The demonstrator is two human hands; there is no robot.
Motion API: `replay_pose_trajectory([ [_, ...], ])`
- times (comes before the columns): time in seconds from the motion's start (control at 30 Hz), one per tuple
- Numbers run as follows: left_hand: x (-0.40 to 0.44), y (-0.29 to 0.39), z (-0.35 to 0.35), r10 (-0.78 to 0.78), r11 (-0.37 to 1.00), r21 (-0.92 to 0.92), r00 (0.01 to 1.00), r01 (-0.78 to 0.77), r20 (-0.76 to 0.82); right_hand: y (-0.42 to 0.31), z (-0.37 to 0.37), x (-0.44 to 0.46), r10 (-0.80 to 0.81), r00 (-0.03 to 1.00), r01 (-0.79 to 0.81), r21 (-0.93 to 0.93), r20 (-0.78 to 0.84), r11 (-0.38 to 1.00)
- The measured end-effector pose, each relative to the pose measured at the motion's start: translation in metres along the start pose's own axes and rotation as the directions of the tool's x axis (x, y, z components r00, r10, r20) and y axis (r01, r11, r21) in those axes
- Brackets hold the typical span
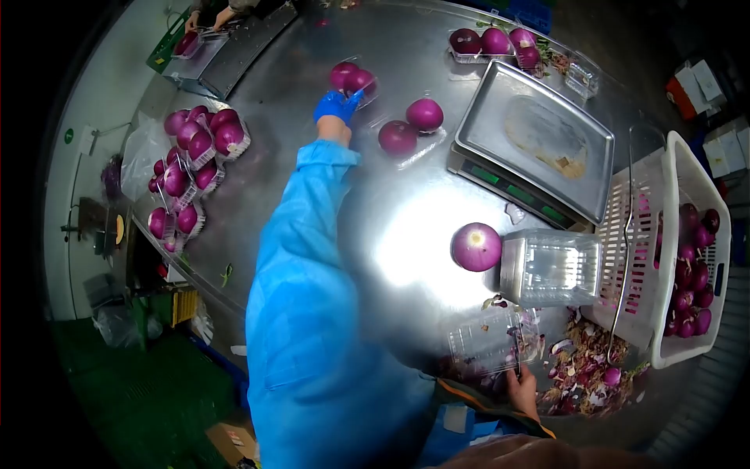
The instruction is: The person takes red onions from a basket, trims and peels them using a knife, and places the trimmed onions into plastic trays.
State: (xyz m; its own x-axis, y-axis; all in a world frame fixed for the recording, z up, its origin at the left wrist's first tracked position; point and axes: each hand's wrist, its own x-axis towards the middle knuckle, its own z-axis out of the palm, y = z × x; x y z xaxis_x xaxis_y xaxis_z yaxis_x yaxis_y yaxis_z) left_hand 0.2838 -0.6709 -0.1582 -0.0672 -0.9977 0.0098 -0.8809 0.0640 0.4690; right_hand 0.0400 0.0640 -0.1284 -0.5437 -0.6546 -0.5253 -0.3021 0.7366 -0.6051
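Observation:
My left hand [338, 105], in a blue glove, is stretched far forward, its fingers closed on the near edge of a clear tray with two purple onions [359, 81]. Close to its right lies another clear tray with two onions [398, 137]. Low in the view, my bare right hand [523, 392] is closed around a thin dark tool [516, 353], which looks like a knife. The tool lies over an empty clear tray [482, 342]. One large onion [476, 247] sits beside a stack of clear trays [551, 267].
A scale [539, 133] stands right of centre, with a white crate of onions [668, 250] beyond it. Peelings [586, 367] lie at lower right. Packed onions [191, 144] are piled at left, more [494, 43] at the top. Another person's hands [225, 17] show at upper left.

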Motion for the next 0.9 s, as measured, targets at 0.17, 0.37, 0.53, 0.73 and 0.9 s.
replay_pose_trajectory([
  [0.17, -0.113, 0.109, -0.077, -0.1, 0.129, -0.975, 0.98, 0.183, 0.171, -0.022, -0.006, -0.008, -0.042, 0.999, 0.042, 0.016, -0.017, 0.999],
  [0.37, -0.172, 0.189, -0.057, 0.538, 0.148, -0.967, 0.804, 0.206, 0.253, -0.026, -0.007, -0.015, -0.105, 0.99, 0.111, 0.063, -0.09, 0.992],
  [0.53, -0.168, 0.231, 0.068, 0.68, 0.07, -0.971, 0.701, 0.23, 0.215, -0.025, -0.013, -0.03, -0.09, 0.985, 0.108, 0.122, -0.145, 0.987],
  [0.73, -0.192, 0.254, 0.032, 0.828, 0.556, -0.015, 0.552, -0.831, 0.097, 0.005, -0.01, -0.044, -0.088, 0.973, 0.106, 0.079, -0.213, 0.991],
  [0.9, -0.176, 0.22, -0.017, 0.398, 0.475, -0.854, 0.814, 0.212, 0.424, 0.026, 0.001, -0.048, -0.115, 0.96, 0.127, 0.03, -0.256, 0.992],
])
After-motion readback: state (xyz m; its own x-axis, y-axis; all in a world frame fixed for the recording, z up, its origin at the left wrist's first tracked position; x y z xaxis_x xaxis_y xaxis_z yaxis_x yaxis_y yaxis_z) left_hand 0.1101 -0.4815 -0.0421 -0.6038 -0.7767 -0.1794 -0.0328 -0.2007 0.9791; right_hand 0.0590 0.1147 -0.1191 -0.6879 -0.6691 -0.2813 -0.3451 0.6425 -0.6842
